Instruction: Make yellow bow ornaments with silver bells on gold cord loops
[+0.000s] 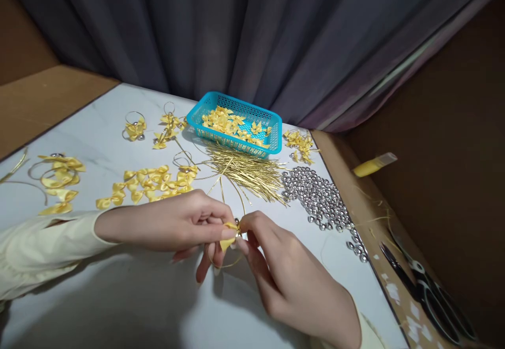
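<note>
Between the fingertips of my left hand (189, 222) is a small yellow ribbon bow (225, 245), pinched near its middle. My right hand (282, 265) pinches at the bow's right side, where a gold wire tie (232, 263) loops below the fingers and a silver bead seems to show. Just what the right fingertips grip is partly hidden by the fingers. Beyond my hands lies a spread of gold wire ties (248, 172). Several loose yellow bows (145, 183) rest on the table past my left wrist.
A turquoise basket (276, 133) of yellow bows stands at the back. Silver beads (315, 193) lie in a heap to the right. Scissors (430, 291), paper scraps and a yellow tube (374, 165) are along the brown right edge. Bows with wire loops (63, 178) lie left.
</note>
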The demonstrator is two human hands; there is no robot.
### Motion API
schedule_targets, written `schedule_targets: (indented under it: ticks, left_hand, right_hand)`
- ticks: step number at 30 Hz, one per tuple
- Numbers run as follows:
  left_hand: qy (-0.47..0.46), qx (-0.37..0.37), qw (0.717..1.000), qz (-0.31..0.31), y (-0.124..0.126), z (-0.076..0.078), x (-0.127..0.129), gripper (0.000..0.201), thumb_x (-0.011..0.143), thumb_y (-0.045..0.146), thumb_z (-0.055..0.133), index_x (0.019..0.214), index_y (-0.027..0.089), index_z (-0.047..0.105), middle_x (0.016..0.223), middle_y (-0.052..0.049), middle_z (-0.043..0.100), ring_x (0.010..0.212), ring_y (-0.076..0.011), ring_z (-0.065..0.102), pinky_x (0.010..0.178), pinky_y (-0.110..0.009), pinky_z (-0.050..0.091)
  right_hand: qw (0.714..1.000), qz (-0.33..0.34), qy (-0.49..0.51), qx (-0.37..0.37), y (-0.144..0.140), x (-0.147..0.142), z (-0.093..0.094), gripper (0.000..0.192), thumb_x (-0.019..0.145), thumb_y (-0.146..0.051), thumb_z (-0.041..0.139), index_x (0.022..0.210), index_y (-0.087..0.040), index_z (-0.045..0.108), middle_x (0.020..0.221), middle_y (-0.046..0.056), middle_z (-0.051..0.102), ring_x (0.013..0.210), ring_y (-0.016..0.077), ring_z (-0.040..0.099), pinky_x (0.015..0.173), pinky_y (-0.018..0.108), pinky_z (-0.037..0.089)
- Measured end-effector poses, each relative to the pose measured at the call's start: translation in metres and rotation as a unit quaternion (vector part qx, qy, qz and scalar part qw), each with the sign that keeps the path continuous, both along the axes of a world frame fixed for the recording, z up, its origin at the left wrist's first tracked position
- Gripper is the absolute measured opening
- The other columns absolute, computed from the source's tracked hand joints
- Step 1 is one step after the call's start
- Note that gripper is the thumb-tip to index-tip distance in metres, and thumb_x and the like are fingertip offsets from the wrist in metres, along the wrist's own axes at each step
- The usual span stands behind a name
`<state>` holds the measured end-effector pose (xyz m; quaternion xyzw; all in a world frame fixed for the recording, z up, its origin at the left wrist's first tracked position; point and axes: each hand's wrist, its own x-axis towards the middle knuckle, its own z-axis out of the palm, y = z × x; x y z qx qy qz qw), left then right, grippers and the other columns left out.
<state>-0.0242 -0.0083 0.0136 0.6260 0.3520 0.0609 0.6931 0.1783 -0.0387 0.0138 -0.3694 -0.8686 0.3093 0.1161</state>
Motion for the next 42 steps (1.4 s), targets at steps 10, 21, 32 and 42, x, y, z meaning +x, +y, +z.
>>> schedule_targets:
  ticks: [10,21,32,42]
  left_hand:
    - [0.075,0.189,0.979,-0.015,-0.003,-0.005,0.003,0.030,0.094,0.027,0.037,0.074,0.016,0.055,0.057,0.001,0.066,0.053,-0.0083,0.059,0.055,-0.014,0.043]
    - [0.095,0.149,0.984,-0.012,-0.005,-0.010,0.002,0.023,0.088,0.021,0.038,0.068,0.018,0.049,0.055,0.002,0.063,0.053,-0.0115,0.063,0.052,-0.017,0.045]
    - [0.147,0.361,0.894,-0.219,-0.006,-0.006,-0.007,0.021,0.064,-0.004,0.044,0.060,0.017,0.046,0.051,0.004,0.050,0.041,-0.0074,0.032,0.040,-0.019,0.025]
    - [0.105,0.286,0.929,-0.212,0.015,-0.001,-0.014,0.026,0.086,0.006,0.037,0.073,0.017,0.056,0.072,-0.004,0.064,0.061,-0.0133,0.056,0.058,-0.019,0.040]
  right_hand:
    - [0.998,-0.026,-0.051,0.029,-0.006,-0.008,-0.010,0.022,0.089,-0.008,0.030,0.092,-0.012,0.051,0.085,0.010,0.057,0.067,0.0185,0.056,0.057,0.032,0.044]
    - [0.991,0.042,-0.120,0.045,0.003,-0.015,-0.001,0.024,0.078,0.000,0.038,0.084,-0.010,0.058,0.069,0.006,0.062,0.052,0.0120,0.051,0.046,0.023,0.032]
    - [0.920,0.144,-0.090,-0.354,0.043,-0.023,-0.004,0.023,0.069,0.004,0.039,0.058,-0.015,0.045,0.041,-0.006,0.048,0.041,0.0057,0.054,0.046,0.014,0.040]
    - [0.972,0.168,-0.066,-0.151,0.051,-0.010,-0.005,0.015,0.086,-0.009,0.045,0.091,-0.014,0.059,0.087,0.004,0.058,0.076,0.0115,0.056,0.071,0.024,0.047]
